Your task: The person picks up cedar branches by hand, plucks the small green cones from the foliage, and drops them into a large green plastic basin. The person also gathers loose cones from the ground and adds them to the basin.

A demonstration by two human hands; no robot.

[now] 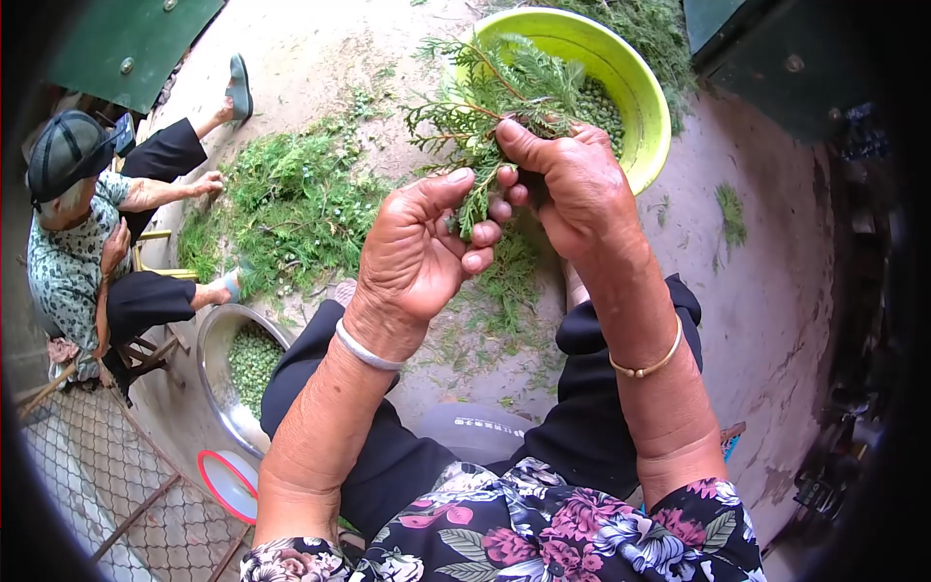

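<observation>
My right hand (582,189) pinches a leafy green arborvitae sprig (464,109) between thumb and fingers. The sprig fans out to the upper left, and its lower tip hangs between my two hands. Curled around that tip are the thumb and fingers of my left hand (402,247); whether a small cone sits between them I cannot make out. Just beyond my hands stands a yellow-green basin (655,102), with small round green cones (599,112) inside. The sprig and my right hand cover part of its near left side.
A pile of green cuttings (291,199) lies on the floor ahead left. Beside it another person (78,218) sits, one hand near the pile. A metal bowl (208,339) of green cones and a red-rimmed round container (233,485) stand left of my legs. More cuttings (630,29) lie behind the basin.
</observation>
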